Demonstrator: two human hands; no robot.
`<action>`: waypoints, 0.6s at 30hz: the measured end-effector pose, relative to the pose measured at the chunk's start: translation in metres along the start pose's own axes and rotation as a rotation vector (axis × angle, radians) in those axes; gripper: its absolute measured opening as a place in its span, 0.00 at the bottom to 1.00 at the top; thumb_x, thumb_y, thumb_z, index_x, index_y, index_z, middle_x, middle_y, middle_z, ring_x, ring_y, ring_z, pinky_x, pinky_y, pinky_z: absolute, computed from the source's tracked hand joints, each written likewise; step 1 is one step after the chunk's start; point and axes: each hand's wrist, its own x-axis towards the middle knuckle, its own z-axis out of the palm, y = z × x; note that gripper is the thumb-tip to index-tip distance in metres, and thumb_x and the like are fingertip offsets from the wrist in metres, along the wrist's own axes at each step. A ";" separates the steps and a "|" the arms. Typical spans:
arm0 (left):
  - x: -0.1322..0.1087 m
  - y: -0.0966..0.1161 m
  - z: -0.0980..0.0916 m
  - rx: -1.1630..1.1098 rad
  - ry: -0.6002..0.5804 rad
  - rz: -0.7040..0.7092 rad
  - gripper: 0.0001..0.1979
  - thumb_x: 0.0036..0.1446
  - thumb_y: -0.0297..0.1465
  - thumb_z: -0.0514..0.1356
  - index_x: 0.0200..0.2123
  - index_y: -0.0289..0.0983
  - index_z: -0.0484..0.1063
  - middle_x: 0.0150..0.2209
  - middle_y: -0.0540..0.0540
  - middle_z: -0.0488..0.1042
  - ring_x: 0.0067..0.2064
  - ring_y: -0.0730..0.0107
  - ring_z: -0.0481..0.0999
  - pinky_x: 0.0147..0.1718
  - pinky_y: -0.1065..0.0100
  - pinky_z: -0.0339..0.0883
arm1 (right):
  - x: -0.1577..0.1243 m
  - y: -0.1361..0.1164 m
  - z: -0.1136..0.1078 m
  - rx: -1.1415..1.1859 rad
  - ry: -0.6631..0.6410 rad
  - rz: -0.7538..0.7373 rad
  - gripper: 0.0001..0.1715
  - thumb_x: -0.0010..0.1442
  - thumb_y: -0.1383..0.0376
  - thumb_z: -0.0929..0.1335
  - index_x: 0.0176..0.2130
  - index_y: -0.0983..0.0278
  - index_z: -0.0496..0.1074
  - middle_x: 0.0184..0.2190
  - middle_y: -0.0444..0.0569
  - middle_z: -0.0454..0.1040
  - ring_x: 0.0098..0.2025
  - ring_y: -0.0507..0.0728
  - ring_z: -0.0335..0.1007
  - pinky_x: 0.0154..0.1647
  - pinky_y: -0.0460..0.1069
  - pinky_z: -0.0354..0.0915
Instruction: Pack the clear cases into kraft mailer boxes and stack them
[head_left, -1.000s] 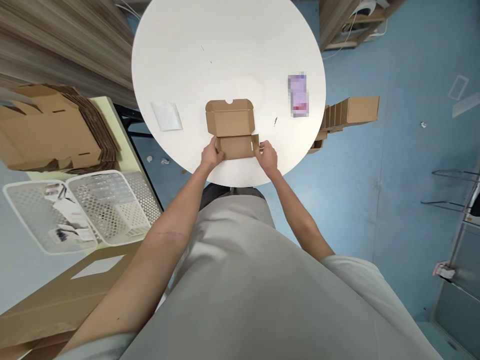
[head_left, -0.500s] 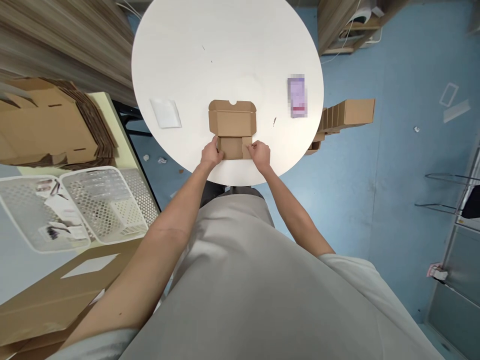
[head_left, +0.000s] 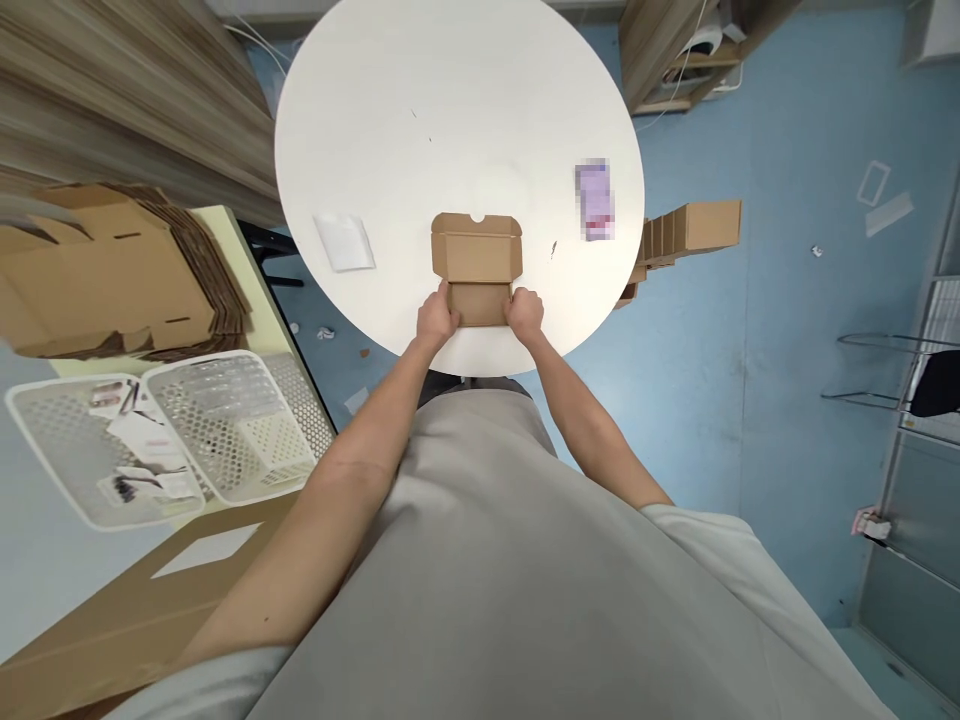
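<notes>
A small brown cardboard box (head_left: 480, 304) lies on the white round table (head_left: 450, 100) near its front edge, its lid raised and spread away from me. The lid has side flaps and a notch in its far edge. My left hand (head_left: 437, 317) grips the box's left side wall, fingers closed. Closed on the right side wall is my right hand (head_left: 525, 313). No contents show inside the box. A white packet (head_left: 344, 243) lies to the left, and a purple blurred item (head_left: 595, 199) to the right.
At the left, a stack of flattened cardboard (head_left: 112, 270) and white perforated baskets (head_left: 229, 425) stand beside a large carton (head_left: 187, 570). More cardboard boxes (head_left: 690, 230) are just past the table's right edge.
The flap at the box's right end, which lay inward over the floor, now stands up along the wall. My right hand has shifted onto that wall. The whole view has moved slightly.
</notes>
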 end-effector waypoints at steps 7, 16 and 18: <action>-0.010 -0.020 -0.032 0.060 -0.056 0.035 0.44 0.57 0.27 0.61 0.78 0.36 0.61 0.55 0.30 0.78 0.60 0.32 0.78 0.62 0.40 0.72 | -0.025 -0.031 0.016 -0.009 -0.033 0.054 0.11 0.76 0.66 0.65 0.47 0.65 0.77 0.50 0.64 0.82 0.52 0.68 0.79 0.50 0.55 0.72; -0.012 -0.047 -0.074 -0.066 0.202 -0.070 0.32 0.68 0.40 0.62 0.72 0.36 0.66 0.65 0.28 0.72 0.67 0.39 0.75 0.69 0.45 0.69 | -0.050 -0.044 -0.002 -0.015 0.081 0.147 0.25 0.78 0.47 0.67 0.39 0.63 0.77 0.40 0.63 0.82 0.47 0.68 0.80 0.45 0.54 0.70; 0.002 -0.065 -0.097 -0.106 0.376 -0.170 0.28 0.69 0.41 0.63 0.67 0.34 0.68 0.66 0.26 0.71 0.70 0.38 0.71 0.73 0.43 0.64 | -0.063 -0.039 -0.009 -0.007 0.132 0.123 0.29 0.79 0.46 0.64 0.33 0.60 0.74 0.32 0.58 0.79 0.40 0.66 0.79 0.42 0.54 0.68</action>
